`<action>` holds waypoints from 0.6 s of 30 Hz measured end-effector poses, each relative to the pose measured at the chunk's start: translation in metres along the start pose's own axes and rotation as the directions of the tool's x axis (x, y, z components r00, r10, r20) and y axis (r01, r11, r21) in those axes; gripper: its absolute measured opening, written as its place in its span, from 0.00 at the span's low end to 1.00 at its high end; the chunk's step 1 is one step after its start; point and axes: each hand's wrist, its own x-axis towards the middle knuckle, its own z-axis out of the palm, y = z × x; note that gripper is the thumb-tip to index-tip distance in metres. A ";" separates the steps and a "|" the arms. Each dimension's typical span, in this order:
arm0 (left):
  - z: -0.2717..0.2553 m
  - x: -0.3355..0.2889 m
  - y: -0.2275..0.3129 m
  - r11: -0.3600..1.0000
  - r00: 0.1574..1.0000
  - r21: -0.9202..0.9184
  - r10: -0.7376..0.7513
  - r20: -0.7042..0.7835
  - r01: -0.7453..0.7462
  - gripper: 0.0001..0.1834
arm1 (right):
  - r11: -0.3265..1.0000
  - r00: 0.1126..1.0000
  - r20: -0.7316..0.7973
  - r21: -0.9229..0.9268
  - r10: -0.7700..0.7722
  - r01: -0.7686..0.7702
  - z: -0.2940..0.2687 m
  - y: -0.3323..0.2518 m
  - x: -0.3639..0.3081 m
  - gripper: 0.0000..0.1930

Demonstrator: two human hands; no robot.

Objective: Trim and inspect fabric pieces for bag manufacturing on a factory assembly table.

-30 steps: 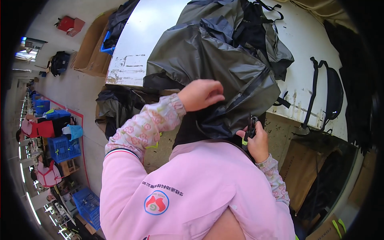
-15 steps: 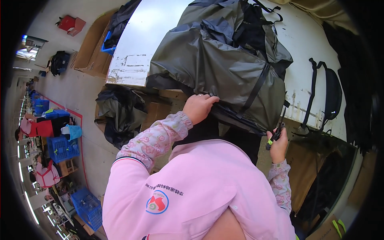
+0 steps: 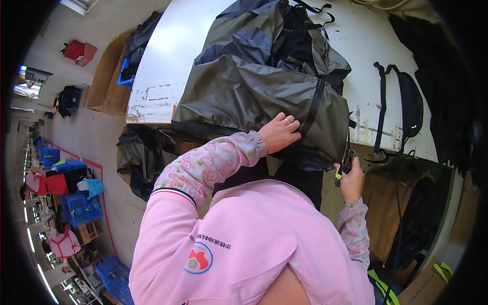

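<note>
A large olive-grey and black bag (image 3: 249,91) of thin shiny fabric lies rumpled over the front edge of the white table (image 3: 152,76). A black strap runs across its right part. My left hand (image 3: 279,133) lies on the bag's near side, beside that strap, with its fingers laid over the cloth. At the bag's near right corner, my right hand (image 3: 351,180) is closed on a black strap buckle (image 3: 347,161) with a yellow-green bit on it. A narrow black strip stretches up from it along the bag's edge.
On the table's right lies a black waist pouch (image 3: 409,104) with straps, near a heap of black fabric (image 3: 437,91). More dark fabric (image 3: 145,152) hangs below the table's left. A cardboard box (image 3: 109,76) stands beyond it. Blue crates (image 3: 81,208) and other people are farther left.
My left hand has let go of the bag's near edge and moved right, up onto the cloth near the strap. My right hand still holds the buckle. The view has shifted slightly.
</note>
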 end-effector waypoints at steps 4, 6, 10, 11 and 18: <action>0.002 -0.006 -0.006 0.983 0.998 -0.178 -0.051 -0.026 0.045 0.06 | 0.981 0.978 -0.191 -0.185 -0.088 0.052 -0.006 -0.011 0.004 0.15; -0.012 -0.004 -0.008 0.936 0.993 -0.339 -0.112 -0.044 0.091 0.06 | 0.993 0.983 -0.147 -0.062 -0.107 0.099 -0.009 -0.038 0.003 0.15; -0.051 0.001 -0.015 0.317 0.918 -0.893 -0.337 0.210 0.321 0.04 | 0.940 0.952 -0.045 0.149 -0.302 0.306 0.010 -0.092 0.001 0.13; -0.055 0.000 -0.019 0.300 0.930 -0.907 -0.310 0.200 0.295 0.03 | 0.938 0.950 -0.044 0.149 -0.310 0.313 0.014 -0.098 0.005 0.13; -0.067 -0.007 -0.026 -0.121 0.920 -0.980 -0.343 0.191 0.159 0.07 | 0.800 0.799 0.032 0.026 -0.600 0.600 0.040 -0.111 0.030 0.14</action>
